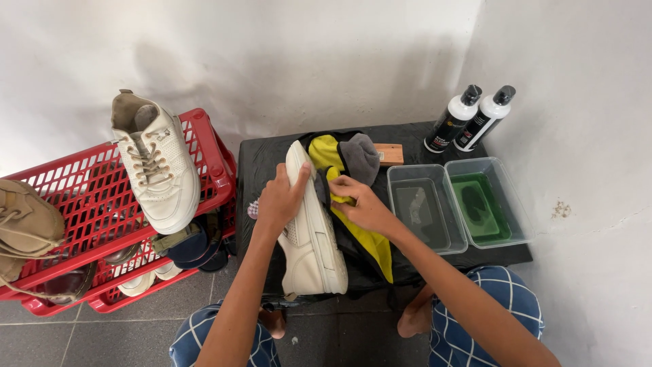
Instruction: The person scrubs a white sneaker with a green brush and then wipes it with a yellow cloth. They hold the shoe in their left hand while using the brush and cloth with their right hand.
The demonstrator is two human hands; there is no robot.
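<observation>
A white sneaker (314,238) stands on its side on a low black table (261,163), sole edge up. My left hand (280,197) grips the sneaker near its upper end. My right hand (361,202) presses a yellow cloth (372,246) against the sneaker's side. The yellow cloth, with black and grey parts (361,158), is bunched between the shoe and the tubs. A wooden brush (389,154) lies just behind the cloth.
Two clear plastic tubs sit at the table's right, one with clear water (426,207), one with greenish liquid (487,202). Two black-and-white bottles (468,119) stand behind them by the wall. A red crate rack (95,211) at left carries another white sneaker (157,163) and a tan shoe (24,224).
</observation>
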